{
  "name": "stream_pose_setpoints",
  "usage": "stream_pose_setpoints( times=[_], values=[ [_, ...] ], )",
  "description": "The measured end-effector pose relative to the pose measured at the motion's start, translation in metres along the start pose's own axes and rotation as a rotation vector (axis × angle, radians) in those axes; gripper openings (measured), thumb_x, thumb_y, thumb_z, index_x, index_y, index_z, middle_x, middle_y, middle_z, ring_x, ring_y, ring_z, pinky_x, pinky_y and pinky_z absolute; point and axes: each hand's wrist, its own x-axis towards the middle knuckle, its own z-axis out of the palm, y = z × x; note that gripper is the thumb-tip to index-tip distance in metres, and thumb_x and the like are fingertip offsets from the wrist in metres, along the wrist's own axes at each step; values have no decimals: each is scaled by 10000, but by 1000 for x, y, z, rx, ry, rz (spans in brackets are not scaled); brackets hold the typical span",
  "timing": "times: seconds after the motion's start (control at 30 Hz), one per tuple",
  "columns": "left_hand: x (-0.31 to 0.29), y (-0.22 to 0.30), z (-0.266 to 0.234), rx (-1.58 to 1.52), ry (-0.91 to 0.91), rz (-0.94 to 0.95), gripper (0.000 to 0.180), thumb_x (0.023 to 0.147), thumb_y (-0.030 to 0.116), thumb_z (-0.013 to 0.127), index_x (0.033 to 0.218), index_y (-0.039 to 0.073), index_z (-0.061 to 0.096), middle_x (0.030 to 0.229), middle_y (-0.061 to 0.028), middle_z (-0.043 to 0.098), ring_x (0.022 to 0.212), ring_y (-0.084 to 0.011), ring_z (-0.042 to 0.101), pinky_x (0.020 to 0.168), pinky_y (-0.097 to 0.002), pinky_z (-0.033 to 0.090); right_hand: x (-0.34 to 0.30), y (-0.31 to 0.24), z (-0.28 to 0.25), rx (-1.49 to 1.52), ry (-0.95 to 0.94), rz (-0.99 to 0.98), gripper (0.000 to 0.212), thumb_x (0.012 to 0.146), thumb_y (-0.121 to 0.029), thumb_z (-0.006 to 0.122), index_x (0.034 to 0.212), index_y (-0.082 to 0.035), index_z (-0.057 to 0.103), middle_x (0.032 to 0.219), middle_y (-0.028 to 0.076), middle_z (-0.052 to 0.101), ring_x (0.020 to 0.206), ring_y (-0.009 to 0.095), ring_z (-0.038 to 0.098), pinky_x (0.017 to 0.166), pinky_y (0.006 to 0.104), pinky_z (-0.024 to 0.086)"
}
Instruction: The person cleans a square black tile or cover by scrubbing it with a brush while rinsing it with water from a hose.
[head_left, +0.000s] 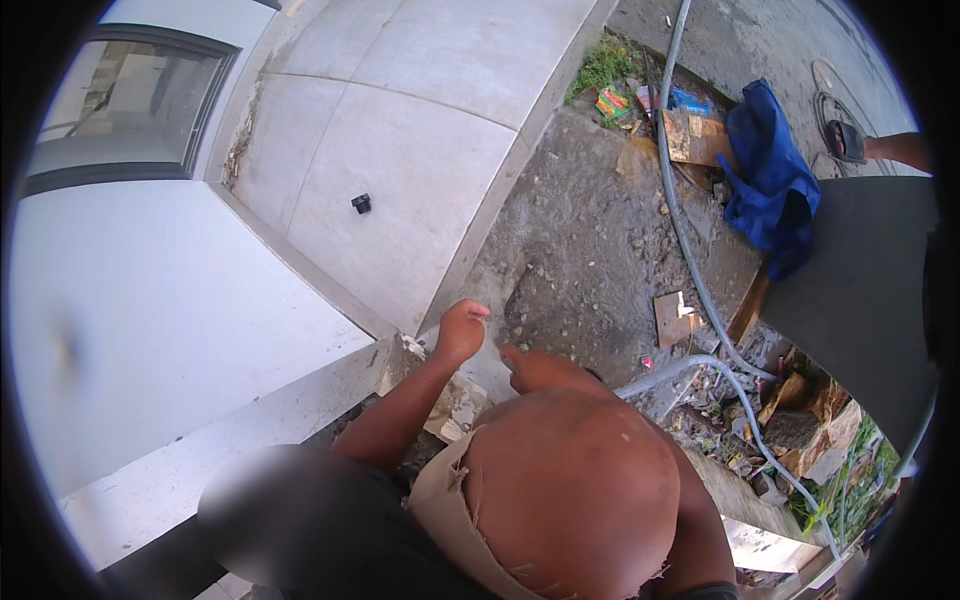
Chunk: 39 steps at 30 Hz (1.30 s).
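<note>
My left hand (462, 332) is closed in a fist just past the bare knee, above the lower corner of the tiled slab (420, 150). My right hand (512, 368) is close beside it, partly hidden by the raised knee (575, 480), with its visible fingers curled. A pale, whitish patch shows between the two hands; whether it is a held thing or the ground cannot be made out. What either fist holds, if anything, is hidden. A small black object (361, 203) lies on the tiles.
A grey hose (672, 190) runs down the right over wet, gritty concrete (590, 230). Blue cloth (770, 180), cardboard (697, 138) and rubble (800, 420) lie near a dark panel (860, 300). A white wall (160, 330) borders the left. Another person's sandalled foot (848, 142) shows at the upper right.
</note>
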Motion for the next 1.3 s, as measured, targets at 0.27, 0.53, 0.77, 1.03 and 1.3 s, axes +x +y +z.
stream_pose_setpoints(
  times=[0.27, 0.53, 0.77, 1.03, 1.3],
  values=[
    [24, -31, 20, -304, -61, -960, 266, 832, 152, 587, 1005, -28, 677, 850, -149, 660, 784, -234, 621, 668, -387, 471, 17, 0, 12, 55, 294, 84, 530, 907, -65, 440, 1429, -88, 348, 1138, 338, 636, 1050, 491, 643, 907, 580, 491],
    [60, -112, 79, -3, -139, -940, 729, 845, 240, 552, 1469, -53, 316, 1515, -293, 331, 1391, -424, 350, 1139, -475, 289, 8, -21, 16, 98, 420, 146, 545, 935, -104, 424, 1465, -87, 300, 1010, 345, 668, 932, 507, 673, 842, 597, 517],
    [68, -28, 114, 403, 95, -508, 803, 908, 288, 612, 1564, 50, 213, 1597, -279, 200, 1475, -472, 185, 1202, -503, 205, 1, 3, 15, 78, 565, 149, 557, 963, -181, 455, 1479, -80, 272, 881, 334, 675, 838, 518, 675, 787, 614, 521],
    [86, -18, 110, 335, 280, -306, 242, 878, 144, 684, 1115, 92, 685, 1195, -181, 631, 1175, -350, 587, 938, -449, 489, -9, 5, -16, 170, 718, 114, 517, 961, -192, 481, 1438, -96, 303, 803, 348, 653, 775, 543, 648, 757, 637, 505],
    [87, -34, 102, 149, 386, -395, 172, 787, 108, 694, 953, 62, 687, 859, -160, 720, 821, -326, 709, 778, -415, 559, -12, 9, -26, 158, 822, 110, 503, 958, -185, 494, 1422, -105, 319, 773, 340, 649, 734, 540, 641, 734, 633, 505]
  ],
)
